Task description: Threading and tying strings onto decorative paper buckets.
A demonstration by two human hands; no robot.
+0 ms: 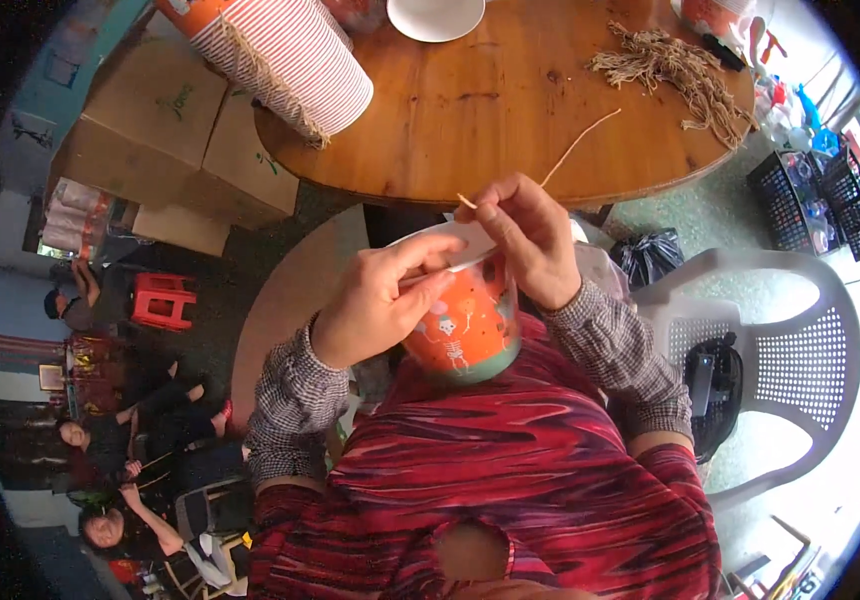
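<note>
In front of my lap is an orange paper bucket with a white rim, a green base and a printed skeleton figure, tilted toward me. My left hand grips it by the rim, with the thumb outside and the fingers over the opening. Over the far right side of the rim, my right hand pinches a thin tan cord between thumb and forefinger. A short end of the cord sticks out left of the fingertips; the longer part trails onto the table. The bucket's inside is mostly hidden by my hands.
On the wooden table lie a stack of nested paper buckets, a white plate and a bundle of cords. Cardboard boxes stand at the left, a grey plastic chair at the right. Other people sit at far left.
</note>
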